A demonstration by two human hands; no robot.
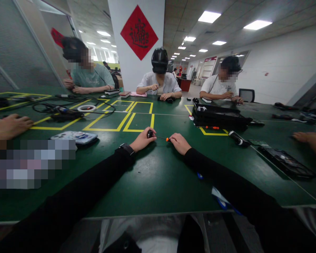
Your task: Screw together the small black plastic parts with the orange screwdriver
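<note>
Sleeves (89, 188) are black, the wristband (127, 149) dark.

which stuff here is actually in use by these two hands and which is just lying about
In use:
- small black piece, in the left hand
- thin dark rod or wire, between the hands
- orange piece, at the right hand's fingertips

Apparently lying about:
- white ring
- black cables
- black tray
</note>
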